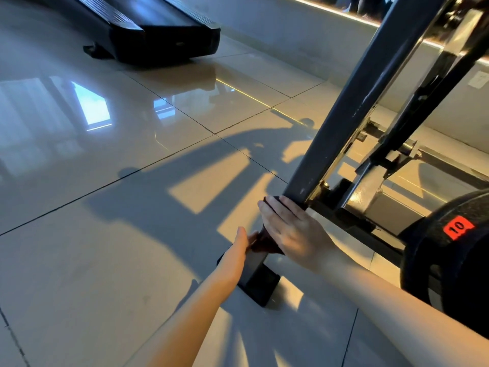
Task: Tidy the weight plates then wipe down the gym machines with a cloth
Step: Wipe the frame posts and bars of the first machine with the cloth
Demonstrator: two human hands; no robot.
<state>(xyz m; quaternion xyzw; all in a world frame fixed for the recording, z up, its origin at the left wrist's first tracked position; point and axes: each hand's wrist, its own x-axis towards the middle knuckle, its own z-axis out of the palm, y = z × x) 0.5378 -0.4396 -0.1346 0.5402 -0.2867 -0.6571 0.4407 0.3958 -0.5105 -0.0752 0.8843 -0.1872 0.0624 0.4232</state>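
A dark steel post (352, 102) of a gym machine slants down to a black foot (260, 286) on the tiled floor. My right hand (293, 229) wraps around the low part of the post, pressing a dark cloth (264, 243) against it. My left hand (242, 245) reaches in from the left and touches the cloth's lower end beside the post. A black weight plate (447, 250) with a red "10" label hangs on the machine at the right, just past my right forearm.
A black treadmill (164, 30) stands at the top left on the glossy tiled floor (105, 207). The machine's base rails (370, 229) and linkages run off to the right. A low wall with a light strip (330, 11) lies behind.
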